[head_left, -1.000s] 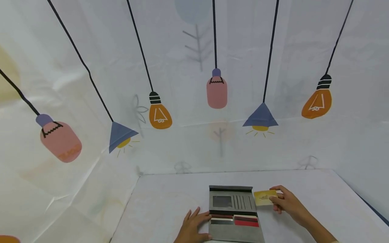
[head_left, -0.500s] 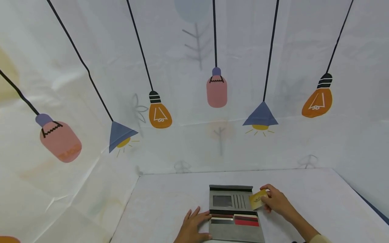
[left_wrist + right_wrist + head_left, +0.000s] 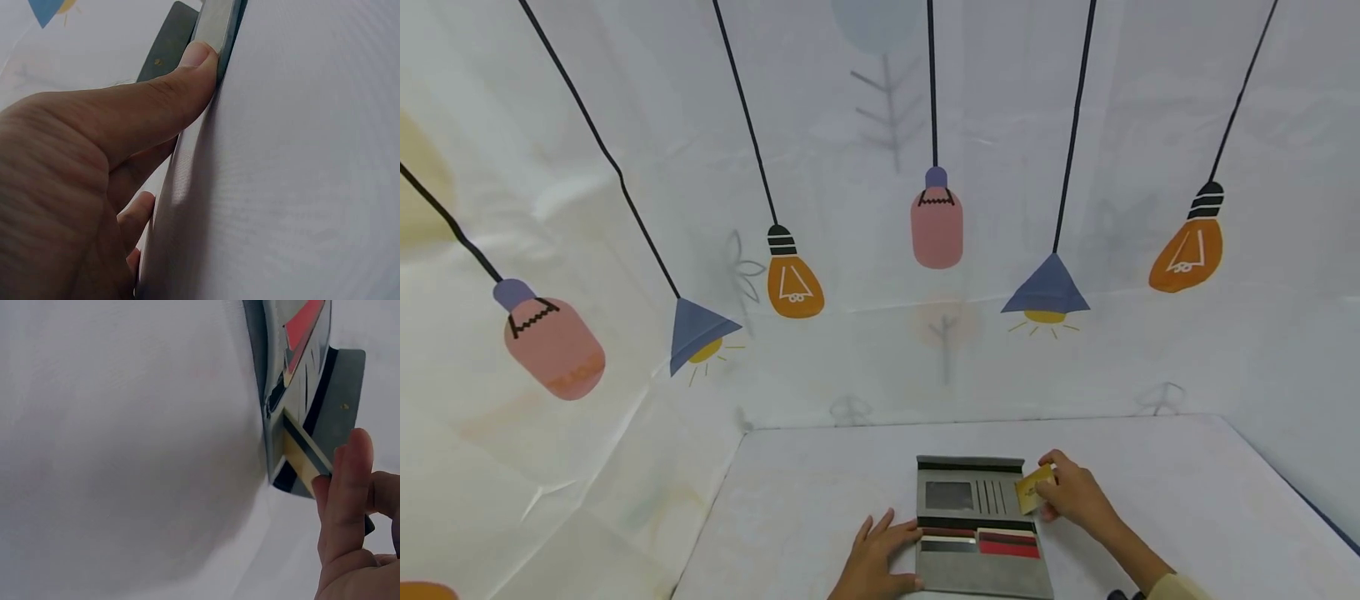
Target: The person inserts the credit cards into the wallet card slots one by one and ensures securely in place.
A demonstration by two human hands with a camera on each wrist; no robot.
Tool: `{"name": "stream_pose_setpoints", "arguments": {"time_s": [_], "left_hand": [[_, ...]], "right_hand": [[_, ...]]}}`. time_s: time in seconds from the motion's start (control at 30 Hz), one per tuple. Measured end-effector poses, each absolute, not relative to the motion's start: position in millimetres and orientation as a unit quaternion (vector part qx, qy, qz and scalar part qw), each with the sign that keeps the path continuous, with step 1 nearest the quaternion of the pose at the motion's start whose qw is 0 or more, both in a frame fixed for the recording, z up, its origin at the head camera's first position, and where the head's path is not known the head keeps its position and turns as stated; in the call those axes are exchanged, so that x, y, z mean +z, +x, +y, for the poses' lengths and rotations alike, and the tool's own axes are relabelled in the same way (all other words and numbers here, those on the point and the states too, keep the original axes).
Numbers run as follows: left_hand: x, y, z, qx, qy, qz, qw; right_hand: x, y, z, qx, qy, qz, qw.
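A grey wallet (image 3: 985, 577) lies spread open on the white table, with a dark window (image 3: 948, 496) and several slots on its far half. Cards, one of them red (image 3: 1009, 550), sit in the pockets of the near half. My right hand (image 3: 1078, 493) pinches a gold card (image 3: 1033, 490), tilted over the wallet's far right side. In the right wrist view the card (image 3: 301, 464) has one edge against the wallet near its slots; whether it is inside one I cannot tell. My left hand (image 3: 876, 557) rests at the wallet's left edge, its thumb (image 3: 195, 56) pressing on the edge.
The white tabletop (image 3: 820, 467) extends on both sides of the wallet. Behind it hangs a pale backdrop (image 3: 880, 358) printed with lamps and bulbs. A small dark object (image 3: 1117, 595) shows at the bottom edge, beside the right sleeve.
My right hand has brought the gold card leftward from beside the wallet onto its far right side, and the card has turned to a tilt. My left hand and the wallet have stayed put.
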State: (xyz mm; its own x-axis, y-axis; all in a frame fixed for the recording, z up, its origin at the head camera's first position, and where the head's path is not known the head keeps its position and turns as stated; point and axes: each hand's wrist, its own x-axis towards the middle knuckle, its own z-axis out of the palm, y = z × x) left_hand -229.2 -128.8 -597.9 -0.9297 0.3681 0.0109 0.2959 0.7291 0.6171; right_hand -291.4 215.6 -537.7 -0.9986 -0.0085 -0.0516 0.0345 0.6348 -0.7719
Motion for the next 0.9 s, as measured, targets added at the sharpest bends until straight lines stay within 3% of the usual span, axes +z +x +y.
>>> {"name": "stream_pose_setpoints", "arguments": {"time_s": [0.6,0.9], "left_hand": [[-602,-242,-119,0.304,0.173,0.936,0.035],[-607,-243,-119,0.301,0.183,0.936,0.022]], "right_hand": [[-558,-316,245,-0.427,0.036,0.899,0.085],[-571,-315,257,-0.388,0.030,0.919,0.059]]}}
